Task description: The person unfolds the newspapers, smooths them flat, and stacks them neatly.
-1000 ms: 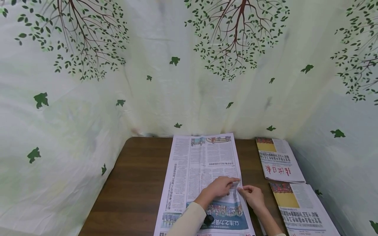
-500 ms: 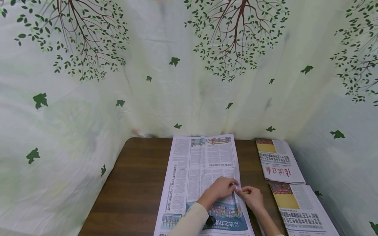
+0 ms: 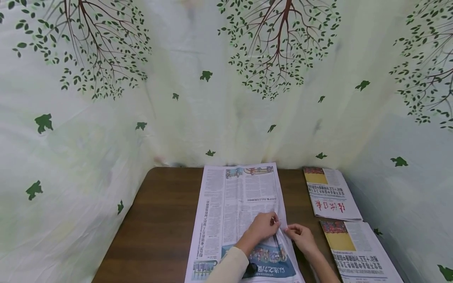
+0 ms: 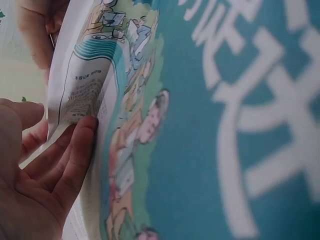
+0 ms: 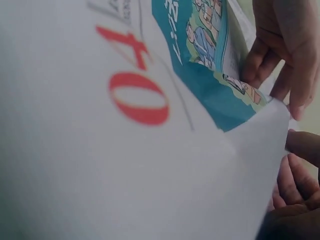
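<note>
Right grip (image 3: 302, 237) pinches newspaper (image 3: 231, 204) by edge; left grip (image 3: 261, 228) loosely curled against page (hold unclear).

The place is presenting as a screened-off tabletop work area; pale sheeting (image 3: 177, 133) is concealing the room type. This sheeting, bearing printed trees (image 3: 284, 19) and green leaves (image 3: 44, 122), is hanging beyond the left hand (image 3: 262, 228) and right hand (image 3: 301, 238) and enclosing both flanks. A brown wood-grain table (image 3: 159, 220) is extending leftward from beneath the hands.
</note>
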Demonstrator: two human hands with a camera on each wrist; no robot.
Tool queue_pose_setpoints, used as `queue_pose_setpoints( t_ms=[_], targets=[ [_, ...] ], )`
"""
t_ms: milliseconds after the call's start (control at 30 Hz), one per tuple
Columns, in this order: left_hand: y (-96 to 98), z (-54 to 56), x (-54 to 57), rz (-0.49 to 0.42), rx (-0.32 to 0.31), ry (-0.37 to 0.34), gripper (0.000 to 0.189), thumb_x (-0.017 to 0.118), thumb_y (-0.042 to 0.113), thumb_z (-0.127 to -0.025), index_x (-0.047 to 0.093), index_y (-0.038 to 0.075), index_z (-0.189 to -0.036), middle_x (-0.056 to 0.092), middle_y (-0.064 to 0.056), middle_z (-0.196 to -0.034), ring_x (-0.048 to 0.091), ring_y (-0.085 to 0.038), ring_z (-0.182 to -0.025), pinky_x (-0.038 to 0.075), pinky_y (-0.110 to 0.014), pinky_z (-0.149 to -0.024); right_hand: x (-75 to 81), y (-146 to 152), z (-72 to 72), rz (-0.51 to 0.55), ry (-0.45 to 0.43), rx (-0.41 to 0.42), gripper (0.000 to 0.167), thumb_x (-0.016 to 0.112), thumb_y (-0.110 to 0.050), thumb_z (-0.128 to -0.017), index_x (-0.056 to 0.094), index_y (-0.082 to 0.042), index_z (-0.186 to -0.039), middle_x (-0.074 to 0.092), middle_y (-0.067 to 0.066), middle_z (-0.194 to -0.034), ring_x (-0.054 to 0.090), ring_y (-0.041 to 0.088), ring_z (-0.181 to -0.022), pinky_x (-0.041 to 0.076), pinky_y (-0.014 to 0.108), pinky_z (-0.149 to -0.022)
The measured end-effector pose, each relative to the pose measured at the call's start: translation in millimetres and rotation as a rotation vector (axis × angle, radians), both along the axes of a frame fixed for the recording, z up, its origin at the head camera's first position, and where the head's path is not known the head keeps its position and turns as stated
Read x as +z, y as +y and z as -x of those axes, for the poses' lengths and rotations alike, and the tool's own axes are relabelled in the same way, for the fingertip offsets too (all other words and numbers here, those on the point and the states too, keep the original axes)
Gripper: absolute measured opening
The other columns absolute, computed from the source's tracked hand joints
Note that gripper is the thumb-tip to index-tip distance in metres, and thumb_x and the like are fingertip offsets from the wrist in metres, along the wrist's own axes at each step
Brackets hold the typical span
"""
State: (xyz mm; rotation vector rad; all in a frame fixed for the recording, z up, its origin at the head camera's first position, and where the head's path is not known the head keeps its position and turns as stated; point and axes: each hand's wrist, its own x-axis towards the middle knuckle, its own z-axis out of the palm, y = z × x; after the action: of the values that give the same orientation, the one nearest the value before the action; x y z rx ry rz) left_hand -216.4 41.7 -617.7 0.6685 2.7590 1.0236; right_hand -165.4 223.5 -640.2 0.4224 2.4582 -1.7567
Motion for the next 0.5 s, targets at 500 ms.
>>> queue_pose_setpoints(
  t_ms=[500],
  targets=[
    [2.0, -0.3, -1.9, -0.08, 0.046, -0.028, 0.013, 0.07, 0.017, -0.083, 0.066, 0.015, -0.096, 0.05, 0.009, -0.065, 0.043, -0.006, -0.054, 0.035, -0.021, -0.05, 4.8, 8.9, -0.3, -0.148, 0.101, 0.225, 0.061, 0.071, 0.004, -0.089, 0.053, -0.009, -0.147, 0.068, 0.018, -0.097, 0.058, 0.015, -0.058, 0.046, 0.026, -0.056]
  ],
)
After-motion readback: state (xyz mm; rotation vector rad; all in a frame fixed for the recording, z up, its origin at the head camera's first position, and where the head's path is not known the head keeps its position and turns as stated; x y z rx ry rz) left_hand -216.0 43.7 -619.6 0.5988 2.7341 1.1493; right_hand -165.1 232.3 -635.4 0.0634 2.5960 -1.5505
